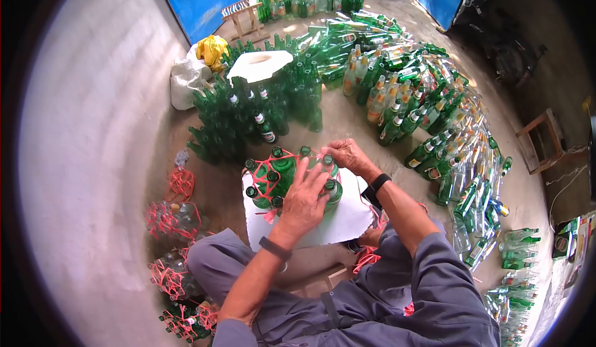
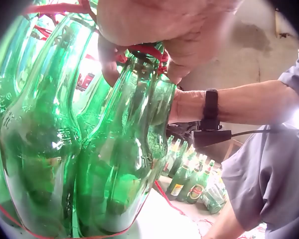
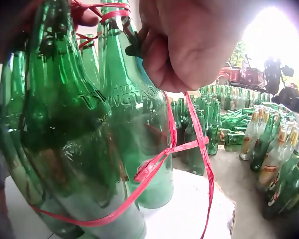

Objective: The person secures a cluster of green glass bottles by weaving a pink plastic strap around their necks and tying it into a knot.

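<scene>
Upright green glass bottles (image 1: 282,165) stand in a tight cluster on a white board (image 1: 351,216). Red plastic twine (image 3: 204,154) runs between their necks, circles their lower bodies and hangs in loose strands on the right. My left hand (image 1: 303,199) lies over the near right tops, its thumb and fingers around a twine-wrapped bottle neck (image 2: 142,64). On the far right side, my right hand (image 1: 349,157) has curled fingers (image 3: 162,59) beside another wrapped neck (image 3: 114,22) and pinches the twine, strands hanging below it. Part of the twine is hidden inside this hand.
Many standing green bottles (image 1: 248,117) crowd the floor ahead, with a white slab (image 1: 259,66) on top. Piled loose bottles (image 1: 462,142) curve along the right. Red-tied bundles (image 1: 171,219) sit at left by the wall. A wooden frame (image 1: 540,139) leans at right.
</scene>
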{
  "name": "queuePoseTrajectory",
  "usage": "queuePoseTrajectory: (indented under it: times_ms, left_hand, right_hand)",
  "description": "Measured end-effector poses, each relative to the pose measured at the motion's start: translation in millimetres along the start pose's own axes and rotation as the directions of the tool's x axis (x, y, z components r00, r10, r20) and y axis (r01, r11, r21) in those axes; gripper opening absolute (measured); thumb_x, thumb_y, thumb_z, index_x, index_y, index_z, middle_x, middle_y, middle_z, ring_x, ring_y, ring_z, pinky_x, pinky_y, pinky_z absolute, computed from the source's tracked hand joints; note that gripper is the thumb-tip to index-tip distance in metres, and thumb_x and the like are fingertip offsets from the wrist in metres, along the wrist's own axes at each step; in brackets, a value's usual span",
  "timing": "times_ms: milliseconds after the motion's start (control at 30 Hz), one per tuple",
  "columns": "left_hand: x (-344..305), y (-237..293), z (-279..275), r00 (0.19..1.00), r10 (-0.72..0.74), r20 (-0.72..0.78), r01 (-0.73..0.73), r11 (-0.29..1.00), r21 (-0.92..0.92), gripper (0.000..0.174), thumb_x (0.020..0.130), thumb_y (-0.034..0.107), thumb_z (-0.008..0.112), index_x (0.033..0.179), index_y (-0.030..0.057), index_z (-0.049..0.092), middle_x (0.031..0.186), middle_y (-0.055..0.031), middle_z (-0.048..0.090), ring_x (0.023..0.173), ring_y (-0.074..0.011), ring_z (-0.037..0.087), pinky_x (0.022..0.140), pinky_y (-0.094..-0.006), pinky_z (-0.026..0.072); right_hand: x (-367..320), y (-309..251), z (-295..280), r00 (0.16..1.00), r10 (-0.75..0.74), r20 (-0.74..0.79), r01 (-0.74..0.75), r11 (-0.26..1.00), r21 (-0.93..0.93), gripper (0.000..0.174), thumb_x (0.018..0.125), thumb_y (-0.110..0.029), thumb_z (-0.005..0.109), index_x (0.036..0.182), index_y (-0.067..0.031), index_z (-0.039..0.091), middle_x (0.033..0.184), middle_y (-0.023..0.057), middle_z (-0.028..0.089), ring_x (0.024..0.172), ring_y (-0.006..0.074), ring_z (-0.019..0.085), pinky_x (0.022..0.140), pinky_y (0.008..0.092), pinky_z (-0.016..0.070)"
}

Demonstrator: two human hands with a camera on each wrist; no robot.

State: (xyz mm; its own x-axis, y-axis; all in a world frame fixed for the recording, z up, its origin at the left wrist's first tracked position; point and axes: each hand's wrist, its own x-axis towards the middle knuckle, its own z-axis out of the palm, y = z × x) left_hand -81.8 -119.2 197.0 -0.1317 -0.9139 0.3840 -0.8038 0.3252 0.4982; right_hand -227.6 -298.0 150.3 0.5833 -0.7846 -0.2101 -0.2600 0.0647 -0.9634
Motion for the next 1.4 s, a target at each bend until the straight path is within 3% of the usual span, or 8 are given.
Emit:
queuePoseTrajectory:
  times_ms: [300,367,567,700,900,967,1167,1400]
  left_hand:
    - [-92.9,47.3,-42.4,0.941,-0.195,-0.277,0.220,0.973,0.064,0.079,0.084,0.012,0.074,0.152,-0.0045,0.037,0.158,-0.0274,0.036,0.151,-0.0386,0.031,0.120,-0.0491,0.0277]
    - [-105.6,43.8,-38.2,0.829,-0.519,-0.207,0.393,0.805,-0.445,0.089,0.086,0.013,0.075,0.157,-0.0057,0.025,0.160,-0.0275,0.033,0.151,-0.0358,0.032,0.122,-0.0460,0.0269]
    - [-101.2,13.6,6.8,0.770,-0.625,-0.127,0.393,0.622,-0.678,0.099,0.092,0.021,0.074,0.162,-0.0021,0.007,0.165,-0.0218,0.022,0.152,-0.0299,0.025,0.124,-0.0451,0.0208]
    - [-83.3,24.7,19.1,0.680,-0.723,-0.122,0.428,0.526,-0.735,0.088,0.097,0.021,0.070,0.161,0.0008,0.014,0.162,-0.0179,0.028,0.151,-0.0278,0.027,0.124,-0.0441,0.0172]
    - [-72.0,1.9,14.6,0.660,-0.749,-0.061,0.346,0.375,-0.860,0.059,0.107,0.033,0.055,0.153,0.0023,0.034,0.141,-0.0113,0.054,0.127,-0.0225,0.051,0.107,-0.0324,0.0409]
    - [-71.9,-0.2,6.4,0.607,-0.794,0.030,0.527,0.374,-0.763,0.054,0.111,0.042,0.043,0.154,0.0105,0.037,0.141,-0.0076,0.054,0.124,-0.0218,0.056,0.095,-0.0402,0.0528]
    - [-63.8,-54.9,-15.2,0.684,-0.718,0.126,0.531,0.373,-0.761,0.051,0.109,0.041,0.048,0.147,0.0062,0.048,0.141,-0.0096,0.054,0.123,-0.0200,0.057,0.092,-0.0397,0.0586]
    - [-25.1,-128.0,-26.8,0.747,-0.636,0.195,0.524,0.383,-0.761,0.048,0.104,0.040,0.060,0.134,0.0031,0.060,0.117,-0.0042,0.066,0.103,-0.0138,0.063,0.084,-0.0335,0.0566]
  right_hand:
    - [-1.3,10.4,8.5,0.995,-0.073,-0.074,0.076,0.997,0.032,0.031,0.097,-0.028,0.071,0.093,0.0027,0.076,0.067,-0.0022,0.063,0.066,0.0061,0.052,0.061,0.0292,0.0460]
    - [-0.9,12.5,8.8,0.991,-0.097,-0.088,0.099,0.995,0.027,0.032,0.097,-0.027,0.070,0.093,0.0039,0.075,0.066,-0.0035,0.061,0.066,0.0060,0.050,0.060,0.0291,0.0450]
    - [-8.7,19.1,15.3,0.984,-0.135,-0.118,0.139,0.990,0.030,0.033,0.097,-0.027,0.070,0.090,0.0054,0.073,0.069,-0.0032,0.059,0.068,0.0069,0.049,0.062,0.0296,0.0445]
    - [-11.0,21.5,21.1,0.963,-0.179,-0.201,0.200,0.976,0.086,0.033,0.101,-0.024,0.067,0.085,0.0037,0.073,0.068,-0.0070,0.058,0.064,0.0042,0.047,0.056,0.0269,0.0403]
    - [-9.7,28.1,22.9,0.965,-0.157,-0.211,0.179,0.980,0.092,0.031,0.099,-0.023,0.068,0.086,0.0042,0.073,0.064,-0.0042,0.056,0.063,0.0063,0.045,0.057,0.0285,0.0391]
    - [-16.3,27.3,27.2,0.953,-0.162,-0.256,0.192,0.977,0.095,0.033,0.100,-0.023,0.067,0.083,0.0050,0.070,0.064,-0.0051,0.055,0.063,0.0057,0.045,0.056,0.0281,0.0386]
    - [-53.3,33.1,45.7,0.869,-0.163,-0.467,0.158,0.986,-0.048,0.036,0.100,-0.023,0.067,0.077,0.0045,0.066,0.060,-0.0040,0.053,0.058,0.0056,0.042,0.051,0.0304,0.0371]
    - [-105.8,38.9,91.9,0.896,0.027,-0.443,0.115,0.950,0.290,0.032,0.101,-0.024,0.067,0.082,0.0019,0.070,0.066,-0.0054,0.056,0.062,0.0044,0.044,0.054,0.0270,0.0380]
